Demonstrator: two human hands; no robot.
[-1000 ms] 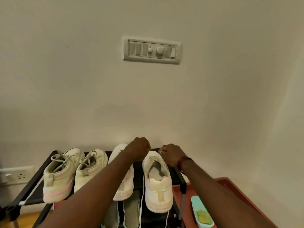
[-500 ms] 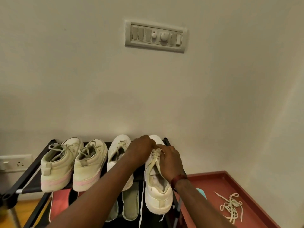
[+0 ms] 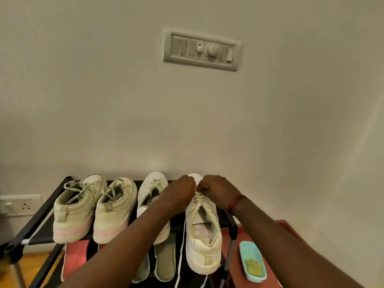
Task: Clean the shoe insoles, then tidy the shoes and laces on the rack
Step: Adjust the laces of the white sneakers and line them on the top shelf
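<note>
Several pale sneakers stand heel-toward-me on the top shelf of a black rack (image 3: 41,217). The rightmost white sneaker (image 3: 204,242) has its lace (image 3: 198,199) partly threaded, with one end hanging down its left side. My left hand (image 3: 181,189) and my right hand (image 3: 215,188) meet over this shoe's toe end and both pinch the lace there. Beside it stands its white partner (image 3: 150,194), half hidden by my left forearm. Two beige sneakers with pink soles (image 3: 93,210) stand to the left. Green insoles (image 3: 165,260) lie on the shelf below.
A red tray (image 3: 234,258) to the right of the rack holds a light blue dish (image 3: 252,260) with a yellow-green sponge. A red insole (image 3: 74,258) lies on the lower shelf. Wall with a switch panel (image 3: 202,50) is directly behind; a socket (image 3: 20,204) is at left.
Both hands have moved up from the middle of the lacing to the toe end of the rightmost shoe. The view shifted, and the loose laces on the tray left the frame.
</note>
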